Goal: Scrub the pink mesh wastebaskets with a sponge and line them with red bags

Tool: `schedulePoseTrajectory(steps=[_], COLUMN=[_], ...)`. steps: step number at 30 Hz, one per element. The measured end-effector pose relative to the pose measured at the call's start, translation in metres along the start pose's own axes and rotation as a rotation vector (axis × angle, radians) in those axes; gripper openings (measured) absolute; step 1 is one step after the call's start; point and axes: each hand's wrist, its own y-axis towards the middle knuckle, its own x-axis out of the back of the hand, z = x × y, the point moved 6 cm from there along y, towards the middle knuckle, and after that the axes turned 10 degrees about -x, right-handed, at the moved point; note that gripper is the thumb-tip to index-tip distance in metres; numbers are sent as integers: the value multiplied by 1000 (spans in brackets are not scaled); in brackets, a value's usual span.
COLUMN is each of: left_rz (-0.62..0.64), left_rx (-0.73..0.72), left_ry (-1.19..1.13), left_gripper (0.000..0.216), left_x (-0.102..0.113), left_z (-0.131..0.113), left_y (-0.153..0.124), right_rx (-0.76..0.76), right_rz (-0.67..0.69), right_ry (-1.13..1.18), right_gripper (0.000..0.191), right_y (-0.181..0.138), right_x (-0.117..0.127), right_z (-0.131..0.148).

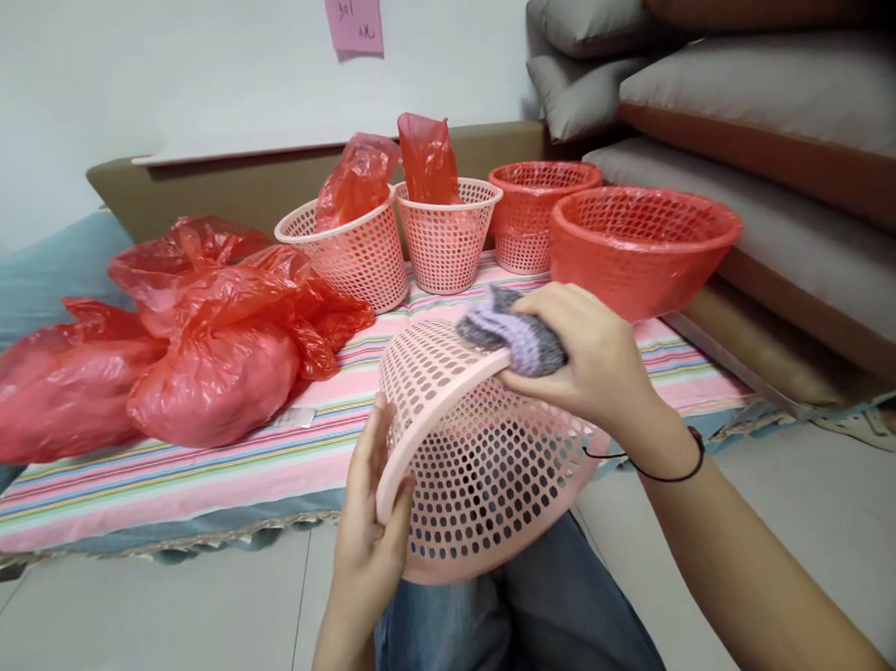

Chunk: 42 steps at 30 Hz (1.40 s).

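A pink perforated plastic basket (pixel 492 463) is tilted on its side above my knees, its open mouth facing me. My left hand (pixel 374 510) grips its rim at the left, thumb inside and fingers outside. In my right hand (pixel 591 358) is a bunched grey and lilac cloth (pixel 519 337), which is pressed over the upper rim. The cloth covers a short stretch of that rim, and some right fingertips are hidden behind it.
Behind stand two pink baskets (pixel 448 250) holding red plastic bags and two baskets wrapped in red bags (pixel 643 255). Tied red bags (pixel 210 378) lie left on the striped cloth (pixel 349 451). Grey and brown cushions (pixel 766 99) are stacked at right.
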Motion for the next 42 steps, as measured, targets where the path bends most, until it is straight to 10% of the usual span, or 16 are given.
schedulePoseTrajectory(steps=[6, 10, 14, 19, 25, 28, 32, 36, 42], left_rz=[-262, -550, -680, -692, -720, -676, -557, -410, -470], left_rx=[20, 119, 124, 138, 178, 236, 233, 108, 186], left_ry=[17, -25, -62, -99, -40, 111, 313, 336, 374], left_gripper=[65, 63, 60, 62, 59, 54, 46, 41, 41], left_x=[20, 24, 17, 18, 20, 16, 9, 1, 7], left_z=[25, 46, 50, 49, 44, 42, 38, 28, 32], left_y=[-22, -39, -46, -46, -58, -69, -72, -63, -66], right_rx=[-773, -1317, -1479, -1619, -1288, -871, -362, -335, -331], right_rz=[-236, -68, -94, -347, -715, -556, 43, 596, 735], right_ry=[198, 727, 980, 1046, 630, 282, 46, -32, -53], right_gripper=[43, 55, 55, 60, 51, 38, 40, 57, 91], right_y=[-84, -169, -208, -212, -197, -166, -143, -178, -203], right_x=[-14, -77, -107, -82, 19, 49, -3, -77, -88], right_z=[-91, -101, -78, -86, -86, -54, -7, 5, 7])
